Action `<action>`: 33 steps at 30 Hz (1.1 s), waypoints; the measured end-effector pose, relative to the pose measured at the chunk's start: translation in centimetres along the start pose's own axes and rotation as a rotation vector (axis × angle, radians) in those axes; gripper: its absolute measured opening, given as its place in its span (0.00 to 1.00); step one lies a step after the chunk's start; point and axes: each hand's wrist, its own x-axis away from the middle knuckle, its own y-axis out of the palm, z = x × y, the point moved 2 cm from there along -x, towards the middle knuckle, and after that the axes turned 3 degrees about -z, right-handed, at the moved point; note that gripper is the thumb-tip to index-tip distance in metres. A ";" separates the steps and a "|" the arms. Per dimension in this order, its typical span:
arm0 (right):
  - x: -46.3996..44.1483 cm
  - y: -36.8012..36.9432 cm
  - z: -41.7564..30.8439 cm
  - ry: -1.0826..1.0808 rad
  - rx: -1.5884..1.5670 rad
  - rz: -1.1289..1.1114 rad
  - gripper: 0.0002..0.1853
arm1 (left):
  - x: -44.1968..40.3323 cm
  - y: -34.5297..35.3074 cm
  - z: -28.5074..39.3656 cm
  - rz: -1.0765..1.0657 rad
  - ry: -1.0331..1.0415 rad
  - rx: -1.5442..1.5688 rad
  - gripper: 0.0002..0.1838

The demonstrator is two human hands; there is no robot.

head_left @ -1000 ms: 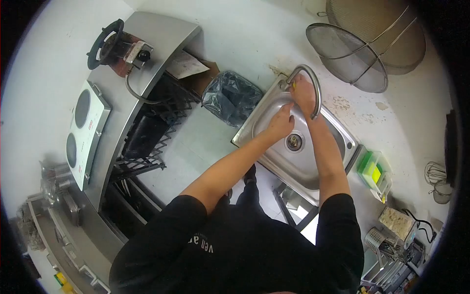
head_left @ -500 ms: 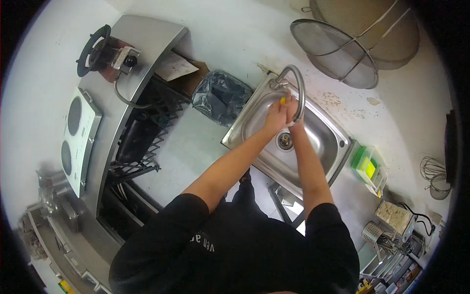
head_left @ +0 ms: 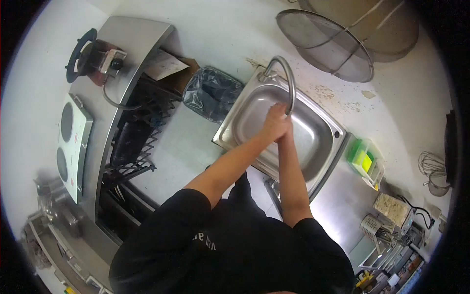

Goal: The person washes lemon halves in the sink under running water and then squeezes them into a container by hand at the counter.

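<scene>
Over the stainless steel sink (head_left: 313,142), both hands are pressed together under the curved faucet (head_left: 289,78). My left hand (head_left: 275,121) lies across the right, its fingers closed around it near the wrist. Most of my right hand (head_left: 285,135) is hidden behind the left, so its fingers do not show. The faucet's spout ends right beside the hands. No yellow item shows at the hands now. The drain is covered by my hands and forearms.
A bin with a black liner (head_left: 210,93) stands left of the sink. On the right are a green sponge holder (head_left: 362,158) and a utensil holder (head_left: 369,224). Large strainers (head_left: 325,44) hang on the wall. A double hotplate (head_left: 73,147) sits on the left counter.
My hands have drawn closer to my body, and the left now wraps over the right. The yellow item seen at the fingers is out of sight. The view has shifted slightly.
</scene>
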 end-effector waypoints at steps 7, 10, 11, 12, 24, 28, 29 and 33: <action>0.4 3.2 -2.4 -0.100 0.415 0.202 0.20 | 0.3 -3.2 0.5 -0.044 -0.350 0.116 0.13; 0.7 2.6 -3.2 0.155 -0.069 0.172 0.18 | 1.3 -3.3 2.2 -0.053 0.008 0.003 0.17; 1.6 3.0 -2.7 0.183 0.039 0.260 0.19 | 0.9 -3.4 2.1 -0.119 -0.137 0.001 0.19; 1.8 3.1 -2.1 0.191 0.047 0.240 0.19 | 0.2 -3.6 2.0 -0.171 -0.287 -0.001 0.22; 0.2 1.4 -2.6 0.094 0.872 0.026 0.22 | -9.9 -0.6 -0.7 -0.362 0.303 -0.406 0.19; 0.9 3.9 -1.8 0.050 0.892 0.193 0.21 | -11.9 -0.7 -1.8 -0.612 0.398 -0.854 0.14; 1.5 5.0 -2.2 0.080 0.744 0.175 0.20 | -12.3 0.0 -2.6 -0.703 0.357 -0.892 0.14; 1.9 4.9 -3.5 0.020 0.852 0.258 0.20 | -12.3 -0.1 -1.3 -0.721 0.447 -1.085 0.17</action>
